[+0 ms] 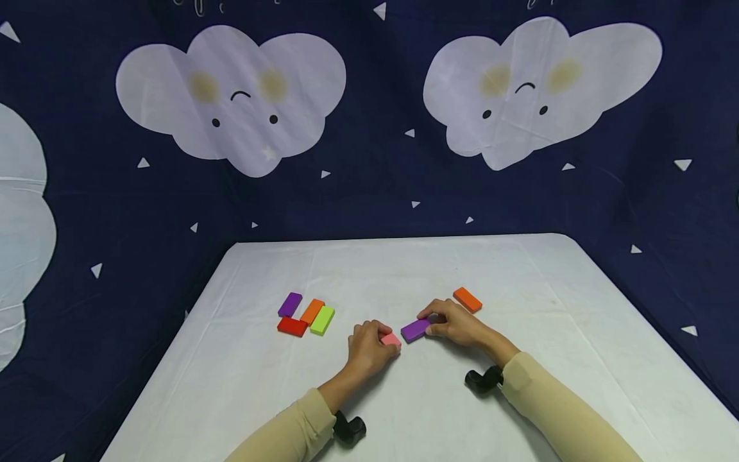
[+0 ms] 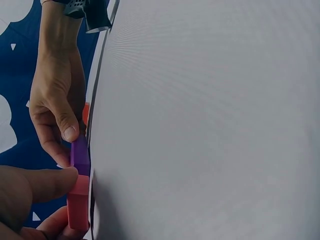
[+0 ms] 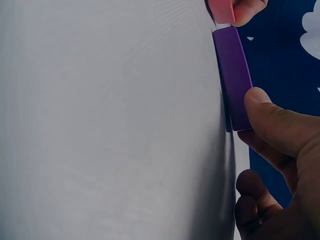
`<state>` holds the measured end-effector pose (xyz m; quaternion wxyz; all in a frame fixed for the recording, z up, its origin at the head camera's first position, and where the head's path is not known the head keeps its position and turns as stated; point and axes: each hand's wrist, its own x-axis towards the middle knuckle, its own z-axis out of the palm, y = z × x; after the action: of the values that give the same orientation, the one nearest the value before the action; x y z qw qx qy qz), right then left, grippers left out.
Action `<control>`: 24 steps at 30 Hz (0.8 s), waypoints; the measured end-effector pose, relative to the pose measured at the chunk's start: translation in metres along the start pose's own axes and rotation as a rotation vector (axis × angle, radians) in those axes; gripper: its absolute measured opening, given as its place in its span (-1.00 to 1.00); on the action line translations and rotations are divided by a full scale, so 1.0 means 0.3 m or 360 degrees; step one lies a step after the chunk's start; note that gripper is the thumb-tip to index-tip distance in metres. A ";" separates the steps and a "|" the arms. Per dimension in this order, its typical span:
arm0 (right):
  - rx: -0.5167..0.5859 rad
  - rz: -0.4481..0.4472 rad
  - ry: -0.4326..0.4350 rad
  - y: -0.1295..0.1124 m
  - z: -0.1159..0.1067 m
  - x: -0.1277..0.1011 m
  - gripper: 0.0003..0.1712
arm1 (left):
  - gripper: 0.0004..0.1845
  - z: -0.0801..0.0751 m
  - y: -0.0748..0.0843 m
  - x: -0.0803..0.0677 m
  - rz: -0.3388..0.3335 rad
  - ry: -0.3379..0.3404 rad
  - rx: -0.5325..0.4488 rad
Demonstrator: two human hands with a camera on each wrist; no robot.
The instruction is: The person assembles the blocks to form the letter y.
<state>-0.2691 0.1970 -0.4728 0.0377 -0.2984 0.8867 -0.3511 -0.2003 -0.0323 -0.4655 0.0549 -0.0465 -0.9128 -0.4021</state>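
Left hand: yours [image 1: 367,348] pinches a smooth pink rectangular block [image 1: 390,340] between thumb and fingers.
Right hand: yours [image 1: 456,322] grips a smooth purple rectangular block [image 1: 415,330] by its right end, thumb on the near side.
Pink and purple blocks: they sit between your hands, end towards end, with a narrow gap in the head view.
Lone block: an orange rectangular block [image 1: 467,299] lies just beyond your right hand.
Left-hand group: four rectangular blocks lie close together, well apart from your left hand: a second purple one [image 1: 290,305] at the back left, a red one [image 1: 292,326] in front of it, a second orange one [image 1: 312,312], and a lime-green one [image 1: 322,321] beside that.
Table: all the blocks are over its creased white cloth cover [image 1: 404,276].
Sleeves: you wear beige ones [image 1: 288,430].
Backdrop: navy fabric [image 1: 381,77] printed with pale clouds [image 1: 231,64].
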 end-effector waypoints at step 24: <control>-0.0027 0.0039 0.0055 -0.008 0.006 -0.010 -0.48 | -0.57 -0.018 -0.021 -0.006 0.0044 -0.0055 -0.0007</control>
<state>-0.2650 0.1963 -0.4730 0.0240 -0.2818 0.8938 -0.3482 -0.1992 -0.0405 -0.4667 0.0446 -0.0660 -0.9120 -0.4024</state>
